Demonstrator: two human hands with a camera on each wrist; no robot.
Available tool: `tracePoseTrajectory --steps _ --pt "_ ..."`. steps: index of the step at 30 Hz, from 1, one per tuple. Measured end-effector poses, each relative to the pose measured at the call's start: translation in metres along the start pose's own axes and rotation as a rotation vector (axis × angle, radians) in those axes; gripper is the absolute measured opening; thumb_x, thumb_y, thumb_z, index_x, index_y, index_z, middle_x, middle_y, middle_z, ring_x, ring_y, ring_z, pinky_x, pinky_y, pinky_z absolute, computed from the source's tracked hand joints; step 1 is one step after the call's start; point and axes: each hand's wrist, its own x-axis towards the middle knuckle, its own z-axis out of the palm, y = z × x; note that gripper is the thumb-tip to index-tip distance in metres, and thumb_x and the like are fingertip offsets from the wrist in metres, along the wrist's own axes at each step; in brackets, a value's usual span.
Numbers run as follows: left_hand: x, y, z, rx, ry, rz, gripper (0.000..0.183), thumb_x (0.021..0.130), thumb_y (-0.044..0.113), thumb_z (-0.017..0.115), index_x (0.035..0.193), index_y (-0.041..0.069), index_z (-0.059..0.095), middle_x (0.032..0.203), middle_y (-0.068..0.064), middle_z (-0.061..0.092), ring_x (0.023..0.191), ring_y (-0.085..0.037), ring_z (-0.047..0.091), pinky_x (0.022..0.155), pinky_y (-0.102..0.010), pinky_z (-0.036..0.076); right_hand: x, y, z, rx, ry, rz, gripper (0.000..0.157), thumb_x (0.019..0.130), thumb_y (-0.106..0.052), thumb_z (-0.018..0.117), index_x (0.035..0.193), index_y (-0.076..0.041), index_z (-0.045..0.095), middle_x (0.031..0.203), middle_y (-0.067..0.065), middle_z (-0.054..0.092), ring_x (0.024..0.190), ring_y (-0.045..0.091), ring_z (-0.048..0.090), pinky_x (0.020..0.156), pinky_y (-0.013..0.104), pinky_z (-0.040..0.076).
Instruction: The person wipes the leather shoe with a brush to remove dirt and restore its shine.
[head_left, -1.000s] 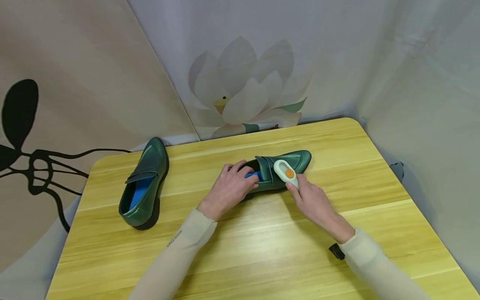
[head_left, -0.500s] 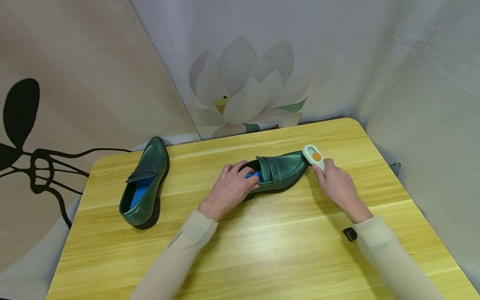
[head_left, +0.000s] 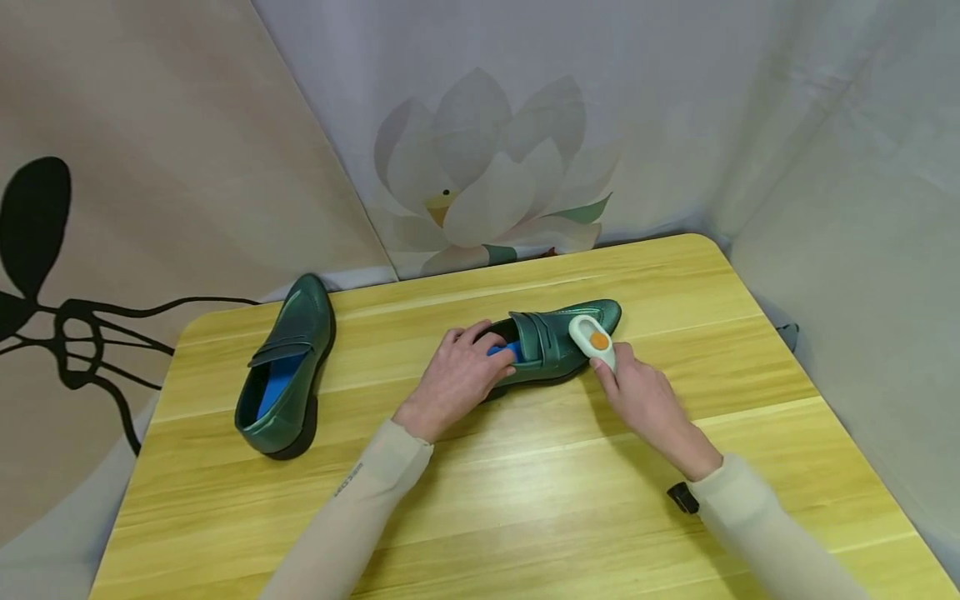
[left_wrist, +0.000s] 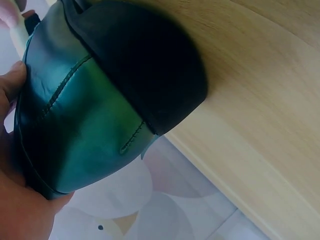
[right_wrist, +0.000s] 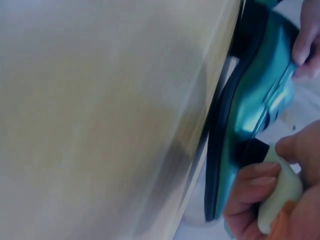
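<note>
A dark green loafer [head_left: 551, 346] with a blue insole lies sideways on the table, toe to the right. My left hand [head_left: 456, 371] grips it at the heel opening, fingers reaching inside. The left wrist view shows the heel [left_wrist: 95, 135] close up, with the thumb at the rim. My right hand [head_left: 648, 404] holds a shoe brush [head_left: 605, 357] by its pale handle, which has an orange button. In the right wrist view its black head [right_wrist: 254, 152] is against the side of the loafer's front part, and fingers and thumb wrap the handle.
A matching green loafer [head_left: 296, 325] stands at the left of the wooden table [head_left: 465, 517], toe toward the back. Behind the table hangs a pale curtain [head_left: 675, 125] with a flower print. A black device [head_left: 682, 498] sits at the right wrist.
The right hand carried the brush right to the toe tip, then back left onto the loafer's front part. The left hand and both loafers have stayed in place.
</note>
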Motion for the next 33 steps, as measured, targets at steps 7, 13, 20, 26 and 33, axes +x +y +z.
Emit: tracePoseTrajectory --steps 7,13,20,26,33 --pt "-0.002 -0.001 -0.002 -0.009 -0.016 -0.012 0.018 0.106 0.035 0.060 0.106 0.022 0.073 0.119 -0.006 0.071 0.136 -0.039 0.053 0.102 -0.057 0.048 -0.010 -0.010 0.005 0.008 0.007 -0.108 0.044 0.110 -0.029 0.052 0.124 0.012 0.050 0.072 0.008 0.053 0.053 0.022 0.049 0.043 0.032 0.040" --pt "-0.002 -0.001 -0.002 -0.010 -0.015 -0.013 0.020 0.106 0.037 0.060 0.105 0.022 0.073 0.119 -0.006 0.071 0.136 -0.039 0.052 0.101 -0.057 0.048 0.001 0.008 -0.002 -0.056 0.052 -0.066 0.046 0.111 -0.031 0.050 0.125 0.013 0.051 0.072 0.010 0.054 0.052 0.023 0.049 0.043 0.033 0.037" --pt "-0.001 0.001 0.000 -0.017 0.001 -0.009 0.020 0.105 0.037 0.061 0.104 0.021 0.073 0.117 -0.006 0.072 0.136 -0.039 0.053 0.100 -0.057 0.048 0.027 0.032 -0.022 -0.084 0.085 0.052 0.051 0.112 -0.038 0.042 0.119 0.013 0.050 0.069 0.014 0.055 0.053 0.030 0.052 0.044 0.040 0.039" --pt "-0.001 0.002 0.000 -0.019 -0.005 -0.010 0.020 0.105 0.037 0.060 0.104 0.021 0.073 0.117 -0.006 0.072 0.136 -0.039 0.052 0.101 -0.057 0.048 0.040 0.039 -0.032 -0.075 0.055 0.136 0.058 0.112 -0.042 0.035 0.118 0.014 0.047 0.069 0.016 0.054 0.055 0.032 0.054 0.046 0.043 0.040" --pt "-0.001 0.003 0.000 -0.018 -0.013 -0.014 0.019 0.105 0.037 0.060 0.103 0.022 0.072 0.116 -0.005 0.071 0.137 -0.039 0.052 0.102 -0.057 0.047 0.027 0.013 -0.022 -0.017 -0.004 0.068 0.052 0.112 -0.040 0.038 0.115 0.010 0.049 0.070 0.012 0.052 0.055 0.028 0.052 0.046 0.038 0.039"
